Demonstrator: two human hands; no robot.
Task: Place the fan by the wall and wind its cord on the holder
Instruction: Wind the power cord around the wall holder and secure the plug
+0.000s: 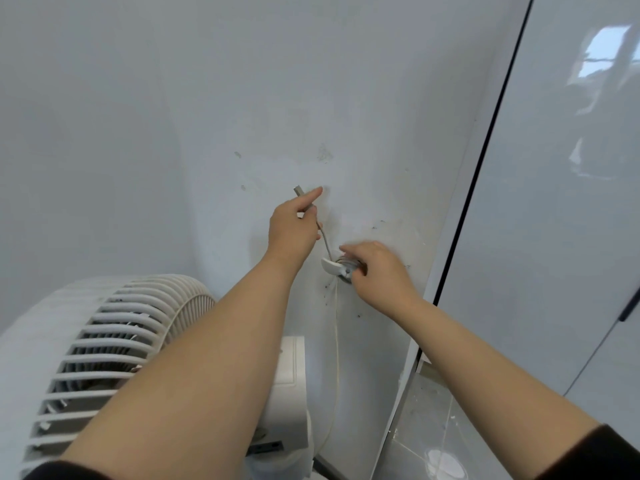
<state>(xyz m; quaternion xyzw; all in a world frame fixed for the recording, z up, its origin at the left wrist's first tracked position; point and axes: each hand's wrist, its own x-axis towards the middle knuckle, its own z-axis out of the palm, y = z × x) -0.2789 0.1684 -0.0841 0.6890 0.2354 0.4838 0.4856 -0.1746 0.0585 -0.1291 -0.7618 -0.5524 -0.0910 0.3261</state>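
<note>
A white fan (114, 348) stands at the near left against the pale wall (173, 116), its slatted grille facing up toward the camera and its boxy base just to the right of the grille. A thin pale cord (336, 341) rises from low beside the base, runs straight up the wall and reaches a small white holder (333, 266) fixed to the wall, right of the fan and above its base. Several turns of cord lie wound behind the holder's front lip.

The left hand (292, 228) is raised above and left of the holder. Its thumb and forefinger pinch the cord just behind the plug (298, 191), whose metal end pokes up and left past the fingertips; the forefinger points toward the wall. From this hand a short stretch of cord slants down to the right into the holder.

The right hand (375, 268) rests at the holder's right side, fingers curled and pressed against the wound turns; whether it pinches a strand cannot be told. Both forearms are bare, with dark sleeves at the near edge.

To the right, a glossy white panel (554, 237) with a dark edge stands beside the wall, and grey floor tiles (426, 427) show below it.
</note>
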